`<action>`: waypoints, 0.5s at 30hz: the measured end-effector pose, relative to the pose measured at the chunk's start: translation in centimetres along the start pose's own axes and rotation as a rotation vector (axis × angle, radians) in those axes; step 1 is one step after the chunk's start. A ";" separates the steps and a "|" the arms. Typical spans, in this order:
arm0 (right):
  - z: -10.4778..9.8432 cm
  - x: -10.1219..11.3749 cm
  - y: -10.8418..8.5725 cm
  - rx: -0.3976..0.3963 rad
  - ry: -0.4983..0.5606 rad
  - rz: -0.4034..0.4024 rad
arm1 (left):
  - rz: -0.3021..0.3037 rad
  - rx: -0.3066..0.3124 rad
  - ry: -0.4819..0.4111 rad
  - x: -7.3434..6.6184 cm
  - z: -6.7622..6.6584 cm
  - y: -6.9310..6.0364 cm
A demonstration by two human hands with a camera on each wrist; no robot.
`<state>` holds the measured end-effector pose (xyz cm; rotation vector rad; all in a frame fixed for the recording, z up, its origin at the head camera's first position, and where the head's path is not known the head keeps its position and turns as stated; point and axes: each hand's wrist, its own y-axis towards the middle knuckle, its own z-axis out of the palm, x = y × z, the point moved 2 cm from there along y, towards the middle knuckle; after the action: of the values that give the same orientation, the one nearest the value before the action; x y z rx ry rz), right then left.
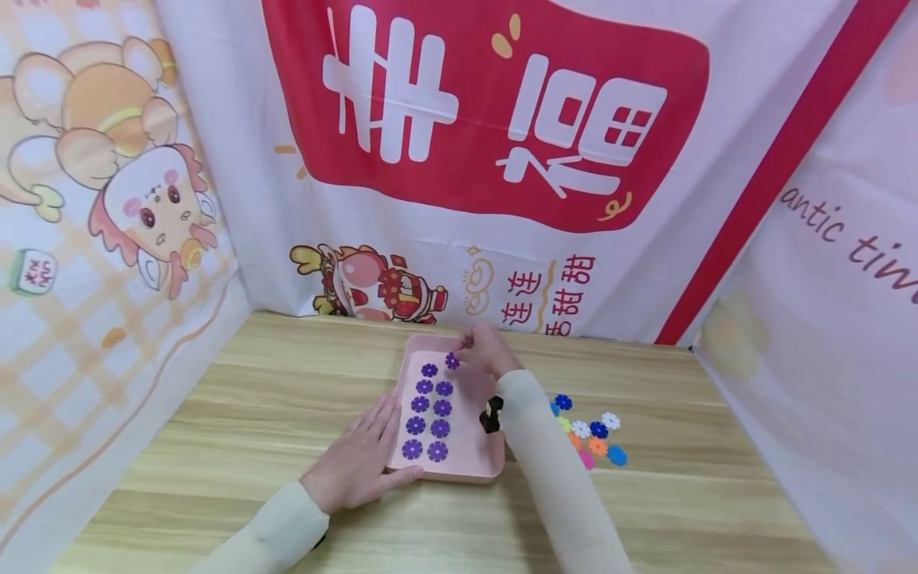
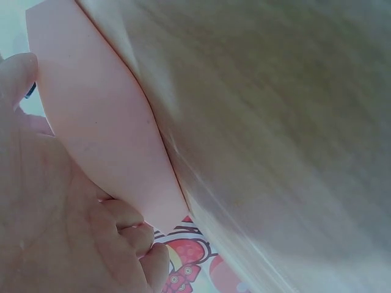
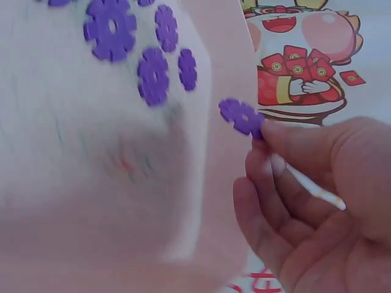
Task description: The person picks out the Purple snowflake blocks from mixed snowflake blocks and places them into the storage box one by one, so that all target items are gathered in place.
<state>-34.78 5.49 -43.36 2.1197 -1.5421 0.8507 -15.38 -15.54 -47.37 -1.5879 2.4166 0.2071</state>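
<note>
A pale pink tray [image 1: 472, 470] on the table holds two columns of purple snowflake discs [image 1: 420, 404]. My right hand [image 1: 489, 351] is over the tray's far end. Between thumb and fingertips it pinches a purple snowflake disc [image 3: 242, 117], tilted and held beside the tray's far wall in the right wrist view. My left hand [image 1: 362, 458] rests against the tray's near left corner. Its fingers lie along the left rim, and its thumb reaches along the front edge. In the left wrist view, the left hand [image 2: 67, 207] touches the tray's outer wall [image 2: 101, 116].
Right of the tray, partly behind my right forearm, lies a loose group of snowflake discs [image 1: 598, 429] in blue, white, orange, pink and other colours. A printed cloth [image 1: 459, 215] hangs behind the wooden table [image 1: 688, 478], with more cloth at both sides.
</note>
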 end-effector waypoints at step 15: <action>3.4 -2.2 1.0 -0.097 0.104 0.217 | -0.001 0.003 0.012 -0.2 0.0 0.1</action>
<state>-35.38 4.60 -47.38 1.8340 -1.7432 0.9218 -15.39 -15.32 -47.33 -1.5935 2.4235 0.1939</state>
